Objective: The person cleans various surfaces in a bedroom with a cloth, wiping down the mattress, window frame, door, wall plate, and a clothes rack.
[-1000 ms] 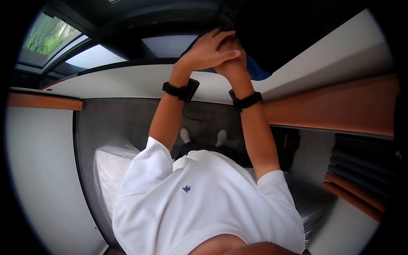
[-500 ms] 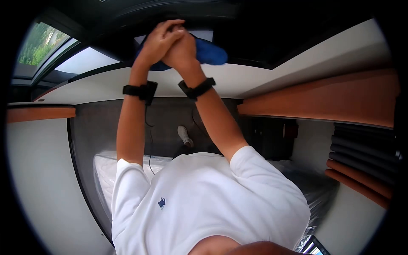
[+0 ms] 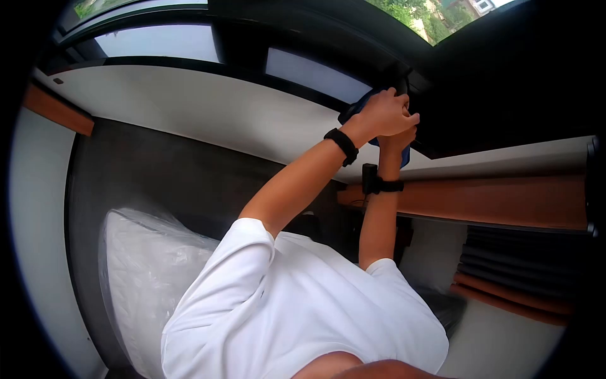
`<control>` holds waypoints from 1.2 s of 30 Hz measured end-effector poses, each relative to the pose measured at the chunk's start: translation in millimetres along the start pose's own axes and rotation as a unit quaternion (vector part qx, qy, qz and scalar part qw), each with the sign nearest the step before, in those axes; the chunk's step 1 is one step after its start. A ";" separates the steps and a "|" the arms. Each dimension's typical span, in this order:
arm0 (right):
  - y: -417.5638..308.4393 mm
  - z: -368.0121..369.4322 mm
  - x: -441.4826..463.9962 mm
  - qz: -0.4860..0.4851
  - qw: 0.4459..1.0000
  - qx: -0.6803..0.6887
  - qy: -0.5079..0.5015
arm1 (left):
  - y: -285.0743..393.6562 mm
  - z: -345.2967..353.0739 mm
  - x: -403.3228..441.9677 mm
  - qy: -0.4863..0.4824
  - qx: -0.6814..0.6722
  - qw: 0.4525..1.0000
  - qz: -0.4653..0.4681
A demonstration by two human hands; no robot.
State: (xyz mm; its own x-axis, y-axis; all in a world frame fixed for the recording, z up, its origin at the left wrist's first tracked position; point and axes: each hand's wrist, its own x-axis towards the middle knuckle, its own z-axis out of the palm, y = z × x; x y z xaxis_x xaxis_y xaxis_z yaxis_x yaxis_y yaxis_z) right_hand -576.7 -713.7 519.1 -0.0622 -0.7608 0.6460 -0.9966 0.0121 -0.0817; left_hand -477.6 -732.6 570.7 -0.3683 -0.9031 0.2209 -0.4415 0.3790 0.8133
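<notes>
Blue cloth (image 3: 405, 155) lies, in the head view, at the black window frame (image 3: 243, 50), under the right hand (image 3: 399, 137), which the left hand (image 3: 380, 114) partly covers; whether either is clenched, one cannot tell. Pressing the cloth there seems the step in hand; moving it calls for both hands together. Its visible edge points lower right; the hands hide its long axis.

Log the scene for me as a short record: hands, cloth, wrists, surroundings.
Left hand: laid over the right hand
Right hand: underneath, partly hidden
Blue cloth: mostly covered by the hands, edges showing
Wrists: a black strap on each
Beyond hands: black surface; exact contact hidden
Picture left: plastic-wrapped white padding
Picture right: brown ledge above stacked dark and brown slabs
</notes>
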 end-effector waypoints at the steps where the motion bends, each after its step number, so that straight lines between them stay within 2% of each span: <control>1: -15.9 7.3 -1.5 -0.002 1.000 0.003 -0.005 | -11.8 -7.6 -9.6 0.001 0.000 1.000 -0.007; 3: -53.5 23.0 15.2 -0.056 0.996 0.063 -0.004 | -39.1 -44.0 -6.5 0.065 -0.040 0.996 -0.049; 7: -154.3 31.7 55.5 -0.146 0.977 0.147 -0.053 | -99.0 -121.3 -13.9 0.195 -0.040 0.979 -0.052; 9: -192.7 60.9 60.3 -0.196 0.975 0.107 -0.002 | -123.5 -155.5 -20.7 0.240 -0.053 0.968 -0.055; 11: -229.6 60.2 53.5 -0.198 0.975 0.104 -0.012 | -141.6 -181.4 -35.0 0.245 -0.045 0.966 -0.064; 13: -273.1 62.4 61.6 -0.186 0.975 0.121 -0.004 | -157.4 -208.5 -45.8 0.304 0.026 0.949 -0.082; 15: -298.9 62.6 60.1 -0.217 0.956 0.187 -0.070 | -170.7 -233.7 -61.9 0.318 0.048 0.941 -0.102; 19: -328.6 63.7 59.8 -0.230 0.938 0.257 -0.040 | -181.9 -269.4 -72.7 0.352 0.048 0.925 -0.138; 20: -310.9 53.0 45.8 -0.233 0.938 0.255 -0.026 | -178.0 -259.4 -84.5 0.349 0.041 0.925 -0.141; 23: -279.3 28.9 38.0 -0.234 0.885 0.400 -0.043 | -161.9 -255.1 -79.8 0.312 0.044 0.933 -0.174; 24: -259.0 19.8 36.2 -0.211 0.876 0.429 -0.064 | -156.1 -245.4 -72.0 0.260 0.056 0.955 -0.132; 26: -206.2 9.0 30.3 -0.175 0.898 0.398 -0.075 | -124.6 -215.3 -59.0 0.100 0.077 0.987 -0.098; 28: -152.6 -0.8 26.1 -0.159 0.918 0.355 -0.080 | -101.3 -174.6 -50.6 0.031 0.063 0.997 -0.029; 29: -126.7 -0.2 22.9 -0.158 0.931 0.326 -0.049 | -91.0 -155.6 -47.4 -0.016 0.027 0.999 -0.025; 30: -98.4 -3.9 22.5 -0.144 0.940 0.307 -0.045 | -89.9 -133.5 -40.6 -0.031 0.099 0.992 0.066; 31: -67.7 -7.9 23.7 -0.098 0.943 0.305 -0.091 | -86.3 -106.3 -34.3 -0.055 0.128 0.986 0.086; 32: -46.1 -15.7 27.3 -0.011 0.949 0.290 -0.123 | -73.7 -85.9 -27.1 -0.066 0.133 0.979 0.140; 33: -22.7 -18.3 29.4 0.030 0.954 0.265 -0.138 | -70.1 -59.6 -20.9 -0.036 0.139 0.970 0.199; 34: -5.5 -23.2 29.7 0.058 0.969 0.216 -0.104 | -66.2 -40.9 -13.8 -0.034 0.153 0.959 0.238; 36: 15.7 -31.7 27.4 0.114 0.990 0.078 -0.036 | -46.0 -15.0 3.6 -0.073 0.187 0.952 0.232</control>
State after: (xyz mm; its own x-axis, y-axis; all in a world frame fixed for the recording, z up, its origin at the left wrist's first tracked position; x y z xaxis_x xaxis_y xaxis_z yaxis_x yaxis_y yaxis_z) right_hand -595.8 -713.8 559.6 -0.2749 -0.7941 0.5421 -0.9362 0.0927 -0.3390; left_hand -446.3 -756.3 542.1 -0.6928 -0.5934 0.4098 -0.4532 0.8003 0.3926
